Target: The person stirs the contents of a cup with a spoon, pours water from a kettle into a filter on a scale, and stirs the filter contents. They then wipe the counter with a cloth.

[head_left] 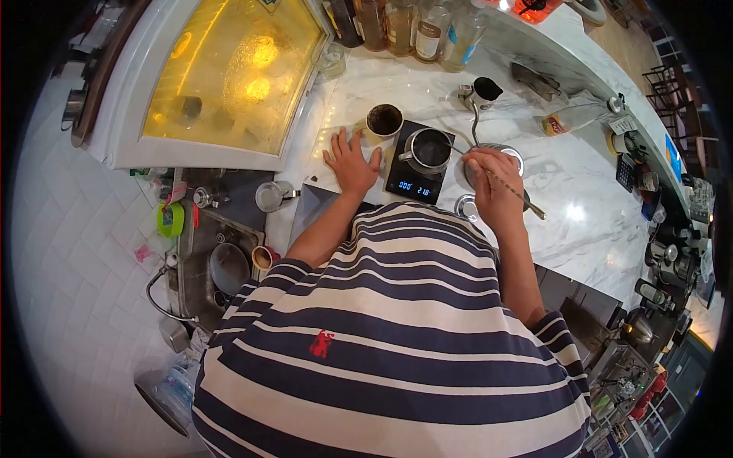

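My right hand (498,183) is closed around a long twisted bar spoon (537,210), whose shaft slants left toward a metal cup (430,153) with a handle and dark inside. That cup stands on a black digital scale (427,188) with lit blue digits. Flat on the counter, fingers spread, my left hand (353,164) is beside the scale and close to a pale cup (384,120) with dark contents. Partly behind my right hand is a metal gooseneck kettle (509,155). A small round clear vessel (466,207) sits below it.
Several bottles (430,34) line the back of the marble counter (580,175). A small steel pitcher (486,90) stands behind the kettle. At left are a yellow-lit glass-front cabinet (237,76), a glass mug (273,196) and a sink (200,267).
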Motion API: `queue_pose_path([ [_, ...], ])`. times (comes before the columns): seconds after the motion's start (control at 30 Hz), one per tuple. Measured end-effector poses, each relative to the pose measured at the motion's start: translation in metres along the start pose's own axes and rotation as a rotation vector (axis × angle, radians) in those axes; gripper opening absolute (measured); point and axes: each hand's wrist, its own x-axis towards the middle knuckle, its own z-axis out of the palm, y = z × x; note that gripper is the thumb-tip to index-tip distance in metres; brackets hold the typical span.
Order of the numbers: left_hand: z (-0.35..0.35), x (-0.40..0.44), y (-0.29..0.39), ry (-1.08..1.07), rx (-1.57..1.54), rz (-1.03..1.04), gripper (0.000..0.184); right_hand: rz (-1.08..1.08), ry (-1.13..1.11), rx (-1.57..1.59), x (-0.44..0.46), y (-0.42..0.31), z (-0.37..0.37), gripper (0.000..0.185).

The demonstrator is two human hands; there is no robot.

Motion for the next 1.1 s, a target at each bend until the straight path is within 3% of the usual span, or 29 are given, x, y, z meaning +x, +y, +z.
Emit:
queue_pose_path([
  [1.1, -0.002, 0.002, 0.004, 0.006, -0.009, -0.007, 0.07, 0.019, -0.001, 0.053, -0.005, -0.003, -0.006, 0.008],
])
